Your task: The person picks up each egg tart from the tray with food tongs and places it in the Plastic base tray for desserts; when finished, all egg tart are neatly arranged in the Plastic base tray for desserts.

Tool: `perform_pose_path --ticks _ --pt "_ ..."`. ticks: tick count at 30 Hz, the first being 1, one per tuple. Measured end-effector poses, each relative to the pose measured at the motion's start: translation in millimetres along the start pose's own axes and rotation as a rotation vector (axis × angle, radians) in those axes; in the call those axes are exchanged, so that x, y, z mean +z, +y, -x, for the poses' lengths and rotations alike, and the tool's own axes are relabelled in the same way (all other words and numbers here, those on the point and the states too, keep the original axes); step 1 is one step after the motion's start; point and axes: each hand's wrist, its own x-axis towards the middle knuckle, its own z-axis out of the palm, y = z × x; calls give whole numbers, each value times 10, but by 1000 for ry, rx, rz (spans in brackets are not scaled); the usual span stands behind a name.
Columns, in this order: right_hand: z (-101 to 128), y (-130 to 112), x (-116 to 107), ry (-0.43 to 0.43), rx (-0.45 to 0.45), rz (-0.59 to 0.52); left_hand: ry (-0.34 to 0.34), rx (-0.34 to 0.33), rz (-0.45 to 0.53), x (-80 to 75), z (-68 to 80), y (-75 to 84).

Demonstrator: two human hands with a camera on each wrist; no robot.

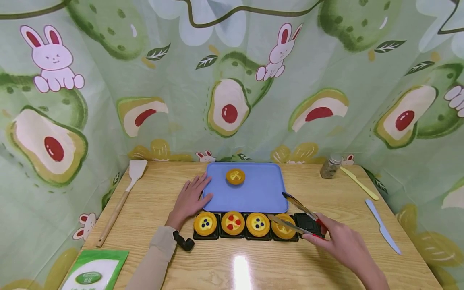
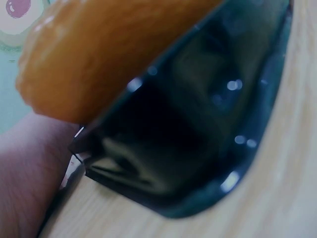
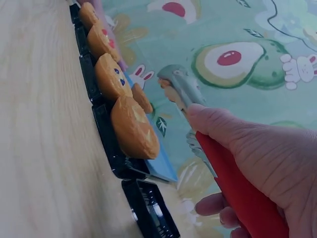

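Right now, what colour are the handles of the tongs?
Red. The tongs have red handles, gripped by the right hand; the right wrist view shows it best.

Tray (image 1: 261, 193): you see plain blue.
Tarts (image 1: 233, 222): golden orange; one with blue dots, one with red dots, one mixed.
Moulds (image 1: 308, 222): glossy black.
Tongs (image 1: 301, 219): silver arms, red grip in your right hand (image 1: 344, 243).
Table (image 1: 232, 266): pale wood grain.
Backdrop (image 1: 232, 80): green, printed with avocados, pink-eared white rabbits, leaves.
Spatula (image 1: 123, 199): cream head, wooden handle.
Knives (image 1: 382, 225): one light blue, one yellow.
Sleeve (image 1: 154, 262): beige.
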Motion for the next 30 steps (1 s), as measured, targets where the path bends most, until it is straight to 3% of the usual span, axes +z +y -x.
perform_pose_path --ticks 6,16,30 --pt "-148 -62 -19 0 4 -7 -5 -5 2 5 6 -7" --pt "-471 -191 66 26 -62 -129 -15 -10 -4 -2 3 -12" --pt "-951 -307 212 26 -193 -111 -7 -9 -6 11 0 -20"
